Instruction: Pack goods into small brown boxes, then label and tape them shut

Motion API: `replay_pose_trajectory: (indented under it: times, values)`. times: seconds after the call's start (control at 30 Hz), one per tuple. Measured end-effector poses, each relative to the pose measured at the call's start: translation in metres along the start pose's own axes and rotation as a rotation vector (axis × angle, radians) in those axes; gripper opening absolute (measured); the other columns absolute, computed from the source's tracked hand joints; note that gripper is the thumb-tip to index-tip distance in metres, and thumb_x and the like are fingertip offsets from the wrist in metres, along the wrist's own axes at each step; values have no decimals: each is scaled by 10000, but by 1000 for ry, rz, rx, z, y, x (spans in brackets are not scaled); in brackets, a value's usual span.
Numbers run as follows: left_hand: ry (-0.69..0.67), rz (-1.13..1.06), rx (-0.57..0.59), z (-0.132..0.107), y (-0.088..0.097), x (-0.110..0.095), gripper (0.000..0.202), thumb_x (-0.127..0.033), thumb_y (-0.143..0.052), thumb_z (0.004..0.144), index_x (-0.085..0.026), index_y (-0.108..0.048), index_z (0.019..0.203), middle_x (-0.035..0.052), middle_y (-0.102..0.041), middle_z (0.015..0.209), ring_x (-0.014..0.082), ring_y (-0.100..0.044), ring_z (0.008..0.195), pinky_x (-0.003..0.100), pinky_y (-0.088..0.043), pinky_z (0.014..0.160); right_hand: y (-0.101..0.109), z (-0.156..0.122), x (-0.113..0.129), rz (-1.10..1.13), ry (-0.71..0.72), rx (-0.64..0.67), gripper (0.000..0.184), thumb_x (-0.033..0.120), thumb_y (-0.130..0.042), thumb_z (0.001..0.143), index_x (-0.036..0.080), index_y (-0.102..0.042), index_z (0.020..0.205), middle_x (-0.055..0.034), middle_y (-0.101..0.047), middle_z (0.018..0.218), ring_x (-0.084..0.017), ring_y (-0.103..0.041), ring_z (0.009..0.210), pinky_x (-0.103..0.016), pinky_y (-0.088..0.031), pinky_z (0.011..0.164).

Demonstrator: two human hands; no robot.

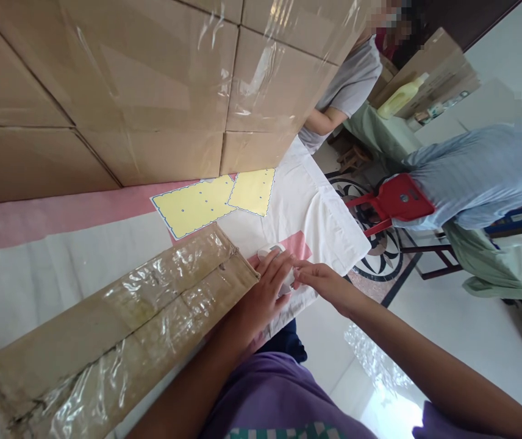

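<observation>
At the table's near edge, my left hand point(274, 275) is curled over a small white thing point(266, 249), with its fingers pressed together on top. Most of that thing is under the fingers, and its kind does not show. From the right, my right hand point(319, 278) meets it, fingers and thumb drawn together at its side by my left fingertips. Whatever lies in the right fingers is too small to make out. A long, taped cardboard box point(151, 305) lies just left of my left wrist.
Large taped cartons point(160, 91) form a wall at the back of the cloth-covered table point(329, 213). Two yellow, blue-edged sheets point(194, 206) lie before them. One person point(357, 73) is behind the cartons; another point(480, 171) is at the right, by a red plastic chair point(405, 198).
</observation>
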State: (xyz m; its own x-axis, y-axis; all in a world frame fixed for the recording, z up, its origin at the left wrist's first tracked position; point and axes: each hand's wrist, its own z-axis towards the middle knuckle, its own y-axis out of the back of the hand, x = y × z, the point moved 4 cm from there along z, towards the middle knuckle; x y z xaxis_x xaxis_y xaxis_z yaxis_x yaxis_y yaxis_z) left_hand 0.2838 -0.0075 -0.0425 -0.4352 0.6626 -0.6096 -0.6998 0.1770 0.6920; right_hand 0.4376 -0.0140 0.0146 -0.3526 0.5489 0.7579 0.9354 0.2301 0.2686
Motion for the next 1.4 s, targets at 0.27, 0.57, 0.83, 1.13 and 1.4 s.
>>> replay_pose_trajectory:
  times: [0.27,0.57,0.83,1.13,1.4]
  values:
    - [18,-24,-37,-1,-1,3,818,-306,-620,906,-181,-191,1593,132,-408,1607,293,-327,1514,485,-324,1220,-6,-12,-4,59,-18,-65,265,471,-696,820,265,-796,688,-28,-594,1435,-331,-387,1433,-501,-178,1220]
    - [47,-6,-21,-1,0,2,837,-339,-677,901,-204,-219,1588,116,-460,1575,295,-368,1491,498,-341,1203,-21,-32,-40,194,49,-231,341,545,-712,841,250,-763,677,-27,-571,1450,-318,-433,1399,-442,-259,1194]
    - [53,-1,0,-3,-2,3,805,-434,-648,931,-211,-241,1589,131,-461,1576,319,-366,1494,509,-355,1187,-25,-27,-56,70,111,-293,421,602,-640,881,242,-745,689,-67,-582,1366,-320,-427,1389,-442,-295,1180]
    - [58,-39,7,-3,-1,3,872,-231,-702,873,-213,-209,1593,114,-443,1590,299,-330,1515,469,-380,1197,-39,-28,-68,-235,254,-368,356,444,-592,918,225,-711,663,-105,-519,1399,-340,-431,1306,-506,-318,1156]
    - [66,-31,9,-2,2,1,915,-231,-716,868,-208,-162,1597,135,-350,1638,305,-234,1552,492,-346,1222,-40,-33,-77,-227,301,-342,365,472,-555,967,245,-725,737,-89,-496,1448,-328,-408,1349,-496,-330,1164]
